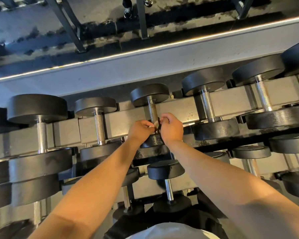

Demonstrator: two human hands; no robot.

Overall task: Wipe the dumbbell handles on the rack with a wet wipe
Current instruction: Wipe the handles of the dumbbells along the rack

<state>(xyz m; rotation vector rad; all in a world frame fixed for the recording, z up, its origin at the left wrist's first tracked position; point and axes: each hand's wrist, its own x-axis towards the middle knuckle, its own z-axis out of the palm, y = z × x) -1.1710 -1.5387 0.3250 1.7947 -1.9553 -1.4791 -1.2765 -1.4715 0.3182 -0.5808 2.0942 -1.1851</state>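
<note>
A black dumbbell with a dark metal handle (152, 110) lies across the top tier of the grey rack (124, 121), in the middle of the view. Both my hands meet at the near end of that handle. My left hand (140, 131) and my right hand (172, 127) each pinch a side of a small whitish wet wipe (156, 124), which sits against the handle. The near head of this dumbbell (152, 141) is partly hidden behind my wrists.
More dumbbells flank it on the top tier, with chrome handles to the left (99, 128) and to the right (207, 107). Lower tiers hold further dumbbells, one (167, 185) just below my arms. A mirror (110, 31) and a lit strip run behind the rack.
</note>
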